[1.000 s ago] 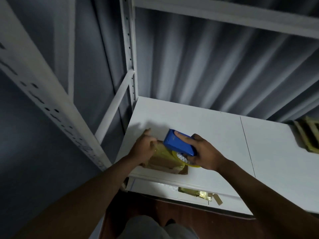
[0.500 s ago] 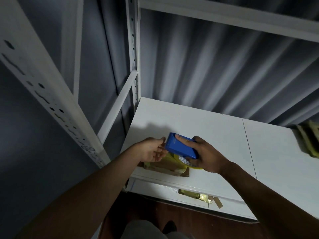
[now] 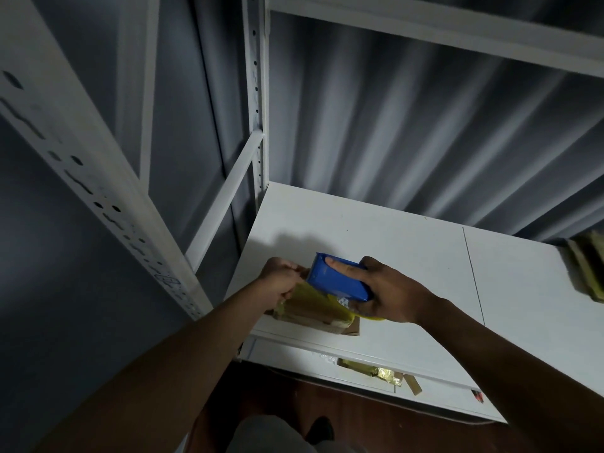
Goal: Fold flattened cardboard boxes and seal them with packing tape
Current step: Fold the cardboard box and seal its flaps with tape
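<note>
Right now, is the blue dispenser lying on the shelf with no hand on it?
No, the right hand grips the dispenser above the box.

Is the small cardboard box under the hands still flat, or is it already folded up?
Folded up. The cardboard box shows raised sides on the white shelf, with yellowish tape across its top.

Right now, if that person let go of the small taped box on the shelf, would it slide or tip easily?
Probably slide more than tip. The small box lies low and flat on the smooth white shelf, near its front edge. It looks light for its size, and the glossy yellow tape could make it slippery. The left hand seems to steady it.
</note>
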